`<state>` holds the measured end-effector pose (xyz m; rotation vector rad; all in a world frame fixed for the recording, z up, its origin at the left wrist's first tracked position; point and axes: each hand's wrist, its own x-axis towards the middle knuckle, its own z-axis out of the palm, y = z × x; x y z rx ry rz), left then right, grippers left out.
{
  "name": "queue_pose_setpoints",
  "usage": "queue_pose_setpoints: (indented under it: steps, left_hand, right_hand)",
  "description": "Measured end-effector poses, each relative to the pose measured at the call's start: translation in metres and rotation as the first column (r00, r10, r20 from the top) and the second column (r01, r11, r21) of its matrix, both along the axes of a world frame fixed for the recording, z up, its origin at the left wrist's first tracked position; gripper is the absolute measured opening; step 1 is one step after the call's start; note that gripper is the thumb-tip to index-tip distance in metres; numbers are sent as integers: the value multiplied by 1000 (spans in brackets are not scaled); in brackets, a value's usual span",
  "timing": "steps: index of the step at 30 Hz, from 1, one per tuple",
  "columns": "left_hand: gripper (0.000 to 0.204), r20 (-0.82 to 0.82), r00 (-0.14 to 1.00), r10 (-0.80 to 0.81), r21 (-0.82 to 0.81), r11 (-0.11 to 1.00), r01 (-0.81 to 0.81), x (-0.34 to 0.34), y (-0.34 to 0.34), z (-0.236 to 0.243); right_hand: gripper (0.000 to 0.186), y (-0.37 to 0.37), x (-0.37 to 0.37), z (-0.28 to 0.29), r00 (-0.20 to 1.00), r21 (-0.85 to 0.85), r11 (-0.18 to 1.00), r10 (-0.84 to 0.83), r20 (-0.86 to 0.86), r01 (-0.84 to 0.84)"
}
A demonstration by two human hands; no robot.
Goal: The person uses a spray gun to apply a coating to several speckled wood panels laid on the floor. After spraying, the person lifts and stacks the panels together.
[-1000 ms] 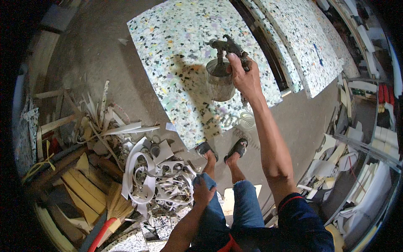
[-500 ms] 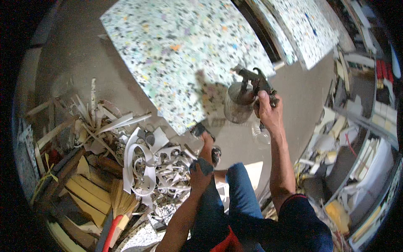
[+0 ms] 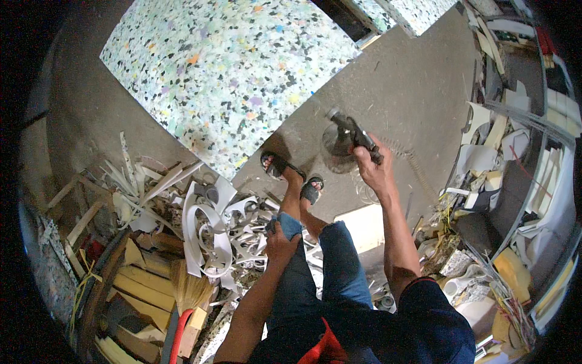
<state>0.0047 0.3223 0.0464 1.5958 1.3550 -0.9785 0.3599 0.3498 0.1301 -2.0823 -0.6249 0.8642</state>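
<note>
My right hand is closed round a dark metal spray gun with a metal cup beneath it, over the concrete floor just beside the corner and lower right edge of a large multicoloured speckled foam sheet. A translucent coiled hose runs from the gun's side. My left hand grips the denim at my left knee, just above my sandalled feet.
More speckled sheets lie at the top. White offcut strips, yellow foam pieces and a straw broom crowd the lower left. Foam scraps and metal frames line the right side.
My right hand and the spray gun have moved from over the foam sheet out over bare floor. The view has shifted, so the sheets sit farther up and left.
</note>
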Motion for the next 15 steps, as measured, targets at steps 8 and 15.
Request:
queue_pose_setpoints:
  steps: [8,15]
  left_hand:
    - [103,20,1000,-3,61,998,2,-2,-28,9]
    - [103,82,995,48,226,972,-66,-31,-8,44]
  right_hand:
    - [43,-23,-2,-10,973,152,970,-205,108,188]
    - [35,-10,33,-32,905,102,955,-297,304,279]
